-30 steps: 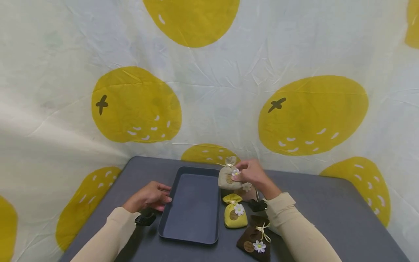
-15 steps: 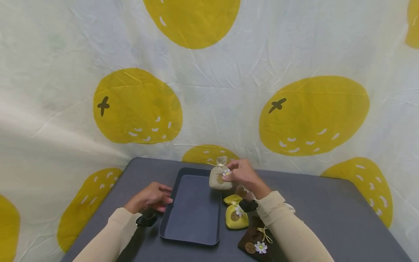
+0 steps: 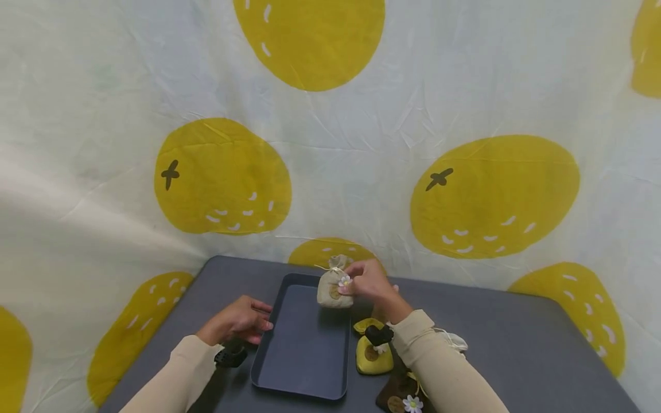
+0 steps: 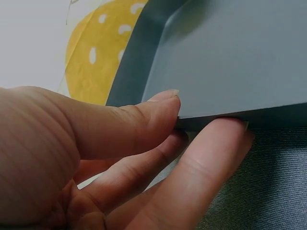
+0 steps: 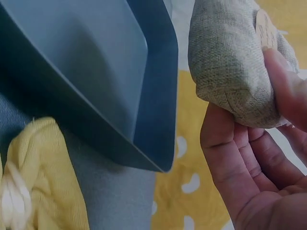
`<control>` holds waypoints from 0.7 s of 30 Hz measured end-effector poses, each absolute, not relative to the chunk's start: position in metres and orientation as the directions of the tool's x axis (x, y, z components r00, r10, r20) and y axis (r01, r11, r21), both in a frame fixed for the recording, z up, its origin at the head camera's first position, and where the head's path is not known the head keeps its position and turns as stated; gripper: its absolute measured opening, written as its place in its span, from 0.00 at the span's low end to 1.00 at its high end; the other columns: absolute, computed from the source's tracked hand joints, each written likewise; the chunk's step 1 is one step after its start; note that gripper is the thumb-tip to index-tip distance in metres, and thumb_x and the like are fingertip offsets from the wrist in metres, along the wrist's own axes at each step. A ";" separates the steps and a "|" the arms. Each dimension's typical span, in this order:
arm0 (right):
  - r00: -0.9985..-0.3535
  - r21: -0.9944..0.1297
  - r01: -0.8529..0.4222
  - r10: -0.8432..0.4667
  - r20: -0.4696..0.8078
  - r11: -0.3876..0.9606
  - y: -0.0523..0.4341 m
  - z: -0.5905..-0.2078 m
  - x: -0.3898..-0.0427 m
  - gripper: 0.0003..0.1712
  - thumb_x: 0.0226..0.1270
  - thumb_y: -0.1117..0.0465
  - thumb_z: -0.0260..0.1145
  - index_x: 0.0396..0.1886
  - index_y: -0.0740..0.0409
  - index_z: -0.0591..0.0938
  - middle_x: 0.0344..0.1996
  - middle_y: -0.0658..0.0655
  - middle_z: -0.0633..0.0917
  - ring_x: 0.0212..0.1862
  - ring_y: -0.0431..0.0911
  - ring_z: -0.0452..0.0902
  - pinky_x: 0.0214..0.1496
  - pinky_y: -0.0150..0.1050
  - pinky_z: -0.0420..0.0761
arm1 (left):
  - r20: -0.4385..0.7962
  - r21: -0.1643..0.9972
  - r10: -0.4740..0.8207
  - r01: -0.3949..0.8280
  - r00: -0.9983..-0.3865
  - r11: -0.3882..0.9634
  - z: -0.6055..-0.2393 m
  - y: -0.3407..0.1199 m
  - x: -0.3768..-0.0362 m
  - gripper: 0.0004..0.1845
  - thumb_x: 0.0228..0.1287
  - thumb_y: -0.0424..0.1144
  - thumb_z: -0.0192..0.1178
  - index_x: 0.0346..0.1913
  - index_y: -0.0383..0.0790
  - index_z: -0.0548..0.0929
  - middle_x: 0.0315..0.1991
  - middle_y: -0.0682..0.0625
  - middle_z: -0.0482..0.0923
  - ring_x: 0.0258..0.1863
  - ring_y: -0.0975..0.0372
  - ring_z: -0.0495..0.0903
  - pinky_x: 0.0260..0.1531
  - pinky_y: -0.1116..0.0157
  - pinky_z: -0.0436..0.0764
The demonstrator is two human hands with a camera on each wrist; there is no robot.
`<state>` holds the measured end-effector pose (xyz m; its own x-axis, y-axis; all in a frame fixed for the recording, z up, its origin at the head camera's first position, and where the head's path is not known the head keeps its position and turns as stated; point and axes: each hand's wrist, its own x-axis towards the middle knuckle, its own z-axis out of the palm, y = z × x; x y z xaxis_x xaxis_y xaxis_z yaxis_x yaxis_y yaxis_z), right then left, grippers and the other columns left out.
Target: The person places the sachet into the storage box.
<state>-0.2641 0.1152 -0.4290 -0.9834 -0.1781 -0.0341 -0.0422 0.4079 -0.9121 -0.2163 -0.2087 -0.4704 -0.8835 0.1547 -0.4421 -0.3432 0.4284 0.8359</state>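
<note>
My right hand (image 3: 373, 282) pinches a beige linen sachet (image 3: 330, 295) at its side and holds it up over the far right part of a dark rectangular tray (image 3: 303, 350). A white flower, a round brown tag and a tied neck show on the sachet. In the right wrist view, its cloth body (image 5: 230, 62) lies between thumb and fingers, higher than the tray's corner. My left hand (image 3: 244, 321) holds the tray's left edge. The left wrist view has the thumb at the rim (image 4: 211, 116) and the fingers against the outer wall.
Right of the tray lies a yellow sachet (image 3: 373, 362), with a dark brown sachet (image 3: 393, 396) nearer me. A whitish bag (image 3: 455, 342) is partly hidden behind my right sleeve. A cloth with yellow fruit (image 3: 222, 178) hangs behind the grey table (image 3: 516, 327).
My right hand has carried the beige sachet leftward, from beside the tray's right edge to over the tray. The left hand has stayed at the tray's edge. The head view has tilted slightly up.
</note>
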 end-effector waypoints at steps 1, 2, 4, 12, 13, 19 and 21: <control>-0.985 -0.908 -0.032 -0.165 -0.041 0.418 0.113 -0.429 -0.264 0.12 0.47 0.67 0.84 0.33 0.58 0.92 0.25 0.50 0.89 0.29 0.45 0.81 0.68 0.61 0.68 | -0.441 0.835 0.151 -0.344 -0.885 0.429 -0.470 -0.209 -0.217 0.30 0.59 0.23 0.72 0.65 0.25 0.79 0.53 0.33 0.87 0.32 0.55 0.90 0.25 0.60 0.89; -0.987 -0.902 -0.022 -0.153 -0.049 0.432 0.112 -0.429 -0.264 0.11 0.46 0.66 0.84 0.32 0.56 0.92 0.25 0.50 0.89 0.31 0.46 0.81 0.71 0.71 0.49 | -0.442 0.833 0.147 -0.345 -0.885 0.432 -0.470 -0.208 -0.216 0.30 0.59 0.23 0.72 0.65 0.25 0.79 0.52 0.33 0.87 0.31 0.55 0.90 0.25 0.60 0.89; -0.987 -0.899 -0.021 -0.154 -0.052 0.437 0.108 -0.430 -0.265 0.11 0.46 0.66 0.84 0.31 0.55 0.92 0.26 0.50 0.89 0.33 0.46 0.81 0.70 0.71 0.49 | -0.442 0.833 0.149 -0.343 -0.885 0.434 -0.469 -0.208 -0.216 0.30 0.58 0.23 0.72 0.65 0.25 0.79 0.52 0.33 0.87 0.31 0.55 0.90 0.25 0.59 0.89; -0.975 -0.935 -0.099 -0.220 0.022 0.342 0.091 -0.435 -0.268 0.13 0.46 0.72 0.82 0.35 0.67 0.90 0.28 0.57 0.89 0.29 0.44 0.77 0.30 0.34 0.81 | -0.434 0.837 0.136 -0.342 -0.891 0.427 -0.467 -0.207 -0.214 0.29 0.58 0.22 0.71 0.65 0.24 0.79 0.49 0.35 0.89 0.33 0.52 0.91 0.24 0.59 0.89; -0.973 -0.937 -0.106 -0.228 0.029 0.333 0.089 -0.437 -0.270 0.13 0.46 0.73 0.82 0.35 0.68 0.90 0.28 0.57 0.89 0.28 0.43 0.77 0.29 0.34 0.81 | -0.435 0.836 0.131 -0.345 -0.891 0.427 -0.467 -0.207 -0.214 0.29 0.58 0.21 0.71 0.65 0.24 0.79 0.48 0.36 0.89 0.33 0.52 0.91 0.24 0.59 0.89; -0.972 -0.934 -0.136 -0.225 0.062 0.329 0.076 -0.444 -0.275 0.11 0.45 0.73 0.82 0.31 0.67 0.90 0.23 0.53 0.87 0.26 0.42 0.76 0.27 0.33 0.79 | -0.436 0.829 0.118 -0.347 -0.892 0.438 -0.470 -0.206 -0.215 0.28 0.59 0.22 0.71 0.64 0.25 0.80 0.47 0.39 0.89 0.34 0.52 0.91 0.26 0.58 0.90; -0.972 -0.931 -0.146 -0.224 0.072 0.335 0.072 -0.447 -0.277 0.11 0.44 0.73 0.82 0.30 0.67 0.90 0.22 0.51 0.86 0.25 0.41 0.75 0.27 0.33 0.78 | -0.434 0.829 0.117 -0.345 -0.893 0.440 -0.471 -0.206 -0.215 0.28 0.59 0.23 0.71 0.64 0.25 0.80 0.47 0.39 0.90 0.34 0.53 0.91 0.26 0.58 0.90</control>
<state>-0.2769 0.0719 -0.4465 -0.9720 -0.2236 0.0724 -0.1465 0.3353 -0.9307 -0.2154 -0.2058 -0.4707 -0.8933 0.1172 -0.4339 -0.3449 0.4402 0.8290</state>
